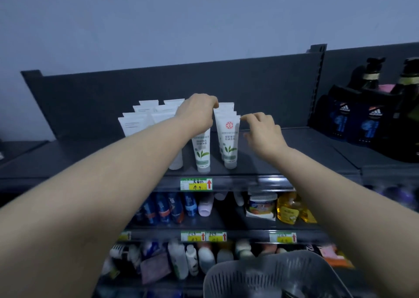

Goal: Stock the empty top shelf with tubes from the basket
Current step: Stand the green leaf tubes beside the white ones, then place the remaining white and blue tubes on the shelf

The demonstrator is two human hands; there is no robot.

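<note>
On the dark top shelf (299,152) several white tubes stand cap-down in rows. My left hand (197,113) reaches over them, and its curled fingers grip the top of a leaf-printed tube (201,153) in the middle row; the hand hides that tube's top edge. To the right stands another row of leaf-printed tubes (229,139) with a red emblem. My right hand (263,131) hovers beside that row with relaxed fingers, its index fingertip touching the front tube's upper right corner. Plain white tubes (136,122) fill the rows on the left. The grey perforated basket (267,272) sits low in front of me.
Dark boxed sets (360,118) and pump bottles (374,73) occupy the neighbouring shelf on the right. Lower shelves hold blue tubes (167,208), a jar (261,204), yellow pouches (290,208) and small bottles. A price label (196,184) marks the shelf's front edge.
</note>
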